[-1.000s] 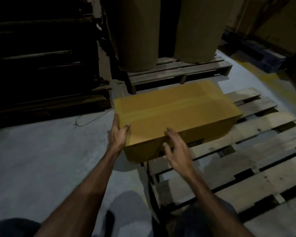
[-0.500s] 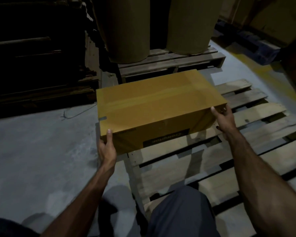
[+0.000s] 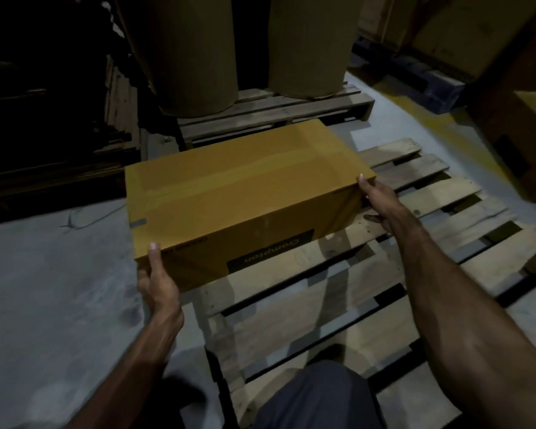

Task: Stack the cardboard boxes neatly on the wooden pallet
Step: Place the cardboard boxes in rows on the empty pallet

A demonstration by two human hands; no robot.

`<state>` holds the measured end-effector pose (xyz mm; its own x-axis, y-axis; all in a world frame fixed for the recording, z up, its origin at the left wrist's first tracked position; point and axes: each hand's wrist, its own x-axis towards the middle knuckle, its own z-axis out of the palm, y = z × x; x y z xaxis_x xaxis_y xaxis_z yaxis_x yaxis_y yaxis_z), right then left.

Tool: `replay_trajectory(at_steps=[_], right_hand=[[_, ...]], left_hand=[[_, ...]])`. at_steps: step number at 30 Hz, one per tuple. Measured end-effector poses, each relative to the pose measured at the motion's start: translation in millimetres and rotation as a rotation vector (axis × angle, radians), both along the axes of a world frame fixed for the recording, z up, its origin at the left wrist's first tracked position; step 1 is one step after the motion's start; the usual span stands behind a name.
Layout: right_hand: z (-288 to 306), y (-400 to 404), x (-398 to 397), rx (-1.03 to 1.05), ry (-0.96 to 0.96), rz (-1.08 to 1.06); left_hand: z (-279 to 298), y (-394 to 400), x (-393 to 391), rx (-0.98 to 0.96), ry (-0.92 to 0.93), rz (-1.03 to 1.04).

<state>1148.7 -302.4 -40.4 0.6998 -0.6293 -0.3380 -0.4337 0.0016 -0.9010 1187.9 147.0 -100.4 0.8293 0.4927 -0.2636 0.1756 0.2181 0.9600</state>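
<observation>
The cardboard box (image 3: 245, 196) is gripped at its two ends, by the left hand (image 3: 157, 281) at the near-left corner and the right hand (image 3: 379, 201) at the right end, overhanging the wooden pallet's (image 3: 415, 212) left edge, presumably to be squared onto it.

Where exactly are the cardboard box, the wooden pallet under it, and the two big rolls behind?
cardboard box (image 3: 242, 193): head view, middle of its taped top face.
wooden pallet (image 3: 440, 193): head view, bare slat right of the box.
big rolls (image 3: 189, 57): head view, side of the left roll.
</observation>
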Motion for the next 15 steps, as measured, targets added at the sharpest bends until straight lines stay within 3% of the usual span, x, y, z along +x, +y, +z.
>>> replay_trajectory(at_steps=[15], right_hand=[[-7.4,-16.9,45.2,-0.052,-0.030,0.011]], left_hand=[[-11.0,2.2,43.9,-0.019,0.005,-0.136]])
